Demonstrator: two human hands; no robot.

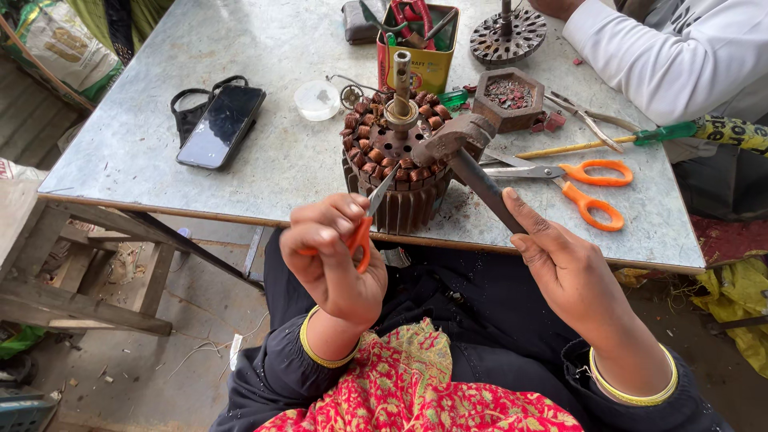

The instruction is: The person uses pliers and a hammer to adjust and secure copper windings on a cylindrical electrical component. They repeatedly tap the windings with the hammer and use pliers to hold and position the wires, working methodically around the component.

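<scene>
Orange-handled scissors (364, 232) sit clenched in my left hand (332, 260); my right hand (564, 268) grips a hammer (472, 164) on the motor stator (396, 172) at twelve o'clock. I judge the copper windings largely uncut.

small motor repair workshop: worn metal-topped bench (160, 120), wound stator (396, 164) under a hammer (468, 160), tool tin (418, 40), tray of scrap bits (509, 96), bare concrete floor (160, 360).
</scene>
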